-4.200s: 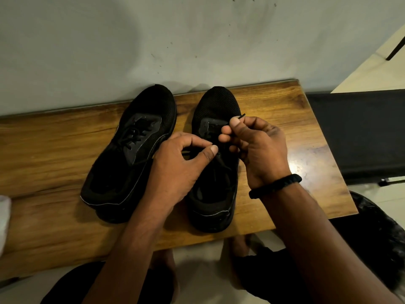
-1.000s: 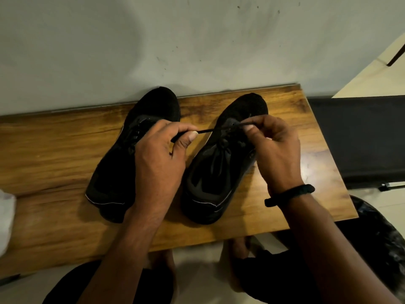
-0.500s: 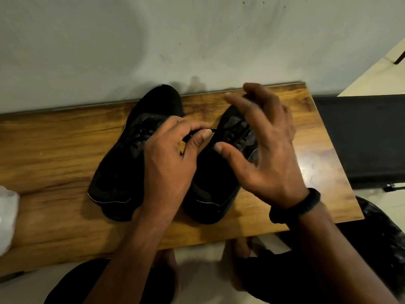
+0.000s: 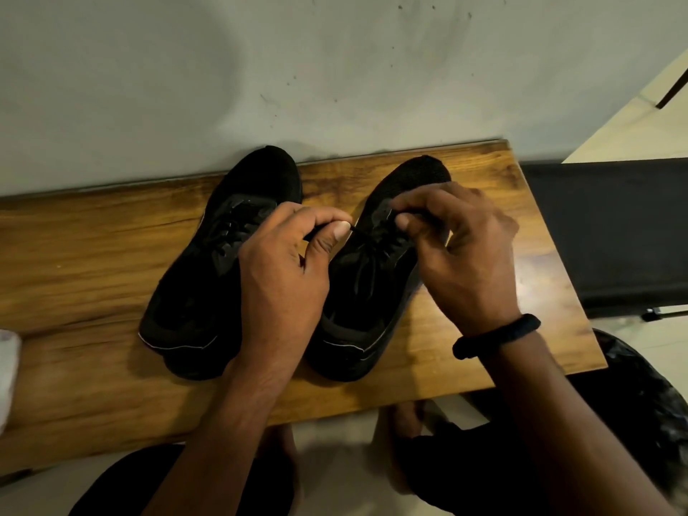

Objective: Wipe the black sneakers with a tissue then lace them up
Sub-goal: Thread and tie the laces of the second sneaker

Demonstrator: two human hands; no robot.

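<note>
Two black sneakers stand side by side on a wooden bench [image 4: 82,255], toes toward the wall. The left sneaker [image 4: 201,292] has its laces threaded. Both my hands are over the right sneaker [image 4: 372,299]. My left hand [image 4: 286,277] pinches a black lace [image 4: 363,238] between thumb and forefinger, and the lace runs taut down to the eyelets. My right hand [image 4: 461,251] pinches the lacing near the shoe's toe end with thumb and fingertips; what exactly it holds is partly hidden. A white tissue [image 4: 7,370] lies at the bench's far left edge.
A grey wall rises right behind the bench. To the right stands a black bench or seat [image 4: 614,232], with pale floor tiles beyond. My knees and bare feet show below the bench's front edge.
My right hand, spread open above the shoe half a second ago, has come down and pinched at the lacing. My left hand keeps its pinch on the lace. The right sneaker sits angled to the right.
</note>
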